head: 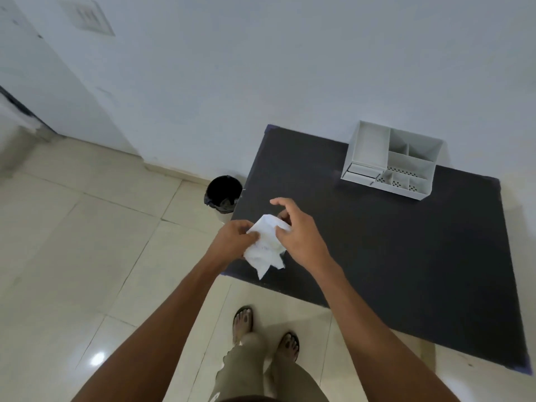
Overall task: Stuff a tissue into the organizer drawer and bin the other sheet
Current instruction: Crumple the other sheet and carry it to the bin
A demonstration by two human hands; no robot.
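A crumpled white tissue (266, 248) hangs between both hands above the near-left corner of the dark table (391, 250). My left hand (232, 239) pinches its left side. My right hand (295, 230) grips its right side with thumb and bent fingers, the index finger raised. I cannot tell whether it is one sheet or two. A white desk organizer (368, 149) stands at the table's far side by the wall, its small drawer (361, 171) at the front left, slightly pulled out. A black-lined bin (223, 192) stands on the floor by the table's left edge.
The white wall runs behind the table and bin. Pale glossy floor tiles (87, 256) spread to the left. My feet in sandals (266, 332) stand just in front of the table's near edge.
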